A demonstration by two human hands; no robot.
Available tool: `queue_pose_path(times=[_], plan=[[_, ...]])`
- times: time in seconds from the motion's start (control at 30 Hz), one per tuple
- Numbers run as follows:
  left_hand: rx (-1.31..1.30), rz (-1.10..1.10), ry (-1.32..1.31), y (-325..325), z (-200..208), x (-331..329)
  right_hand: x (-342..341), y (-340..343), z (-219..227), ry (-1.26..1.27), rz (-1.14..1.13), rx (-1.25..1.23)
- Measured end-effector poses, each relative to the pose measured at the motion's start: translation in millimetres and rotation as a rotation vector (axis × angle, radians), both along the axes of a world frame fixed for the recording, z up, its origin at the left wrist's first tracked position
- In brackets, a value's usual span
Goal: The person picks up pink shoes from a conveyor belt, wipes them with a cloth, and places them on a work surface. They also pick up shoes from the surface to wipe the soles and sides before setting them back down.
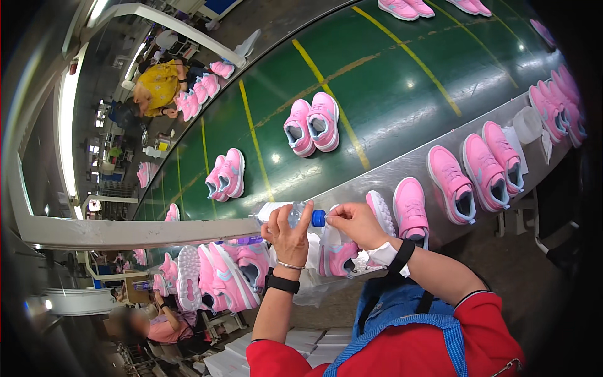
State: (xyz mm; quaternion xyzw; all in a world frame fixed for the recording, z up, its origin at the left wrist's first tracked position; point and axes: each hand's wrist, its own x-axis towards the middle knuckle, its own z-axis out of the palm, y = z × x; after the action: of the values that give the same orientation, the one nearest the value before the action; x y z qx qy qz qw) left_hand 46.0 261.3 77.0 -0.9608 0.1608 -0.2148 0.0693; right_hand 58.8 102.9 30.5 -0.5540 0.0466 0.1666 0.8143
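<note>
My left hand [288, 234] is wrapped round a clear plastic bottle [295, 215] with a blue cap [318, 218], tipped on its side so the cap points right. Close by the cap, my right hand [359, 224] has its thumb and forefinger pinched together; whether anything small is between them I cannot make out. Below the hands, a pink sneaker [339, 259] with white stuffing lies on the metal ledge. Another pink sneaker [411, 207] stands just right of my right hand.
A green conveyor belt [389, 94] with yellow lines carries pairs of pink sneakers [312, 124]. More sneakers [451, 182] line the metal ledge [377, 179]. A white metal beam [138, 232] juts in from the left. Co-workers, one in yellow [160, 85], sit across the belt and at lower left.
</note>
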Motion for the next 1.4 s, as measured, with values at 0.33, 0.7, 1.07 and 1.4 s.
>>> queue_pose_path(times=[0.33,0.7,1.07,1.4], plan=[[-0.455,0.069,0.069,3.7,-25.3,11.7,-1.8,-31.2,19.0,0.049,0.045,0.134],[-1.252,0.453,0.457,62.3,-105.1,4.0,-124.9,-246.5,46.9,0.341,-0.132,0.083],[-0.415,-0.131,0.761,-218.5,-74.2,-93.8,-132.6,-209.2,-78.4,0.298,-0.262,-0.074],[-1.138,0.19,0.764,-179.4,-98.6,-104.3,-118.5,-189.0,-84.1,0.239,-0.194,-0.119]])
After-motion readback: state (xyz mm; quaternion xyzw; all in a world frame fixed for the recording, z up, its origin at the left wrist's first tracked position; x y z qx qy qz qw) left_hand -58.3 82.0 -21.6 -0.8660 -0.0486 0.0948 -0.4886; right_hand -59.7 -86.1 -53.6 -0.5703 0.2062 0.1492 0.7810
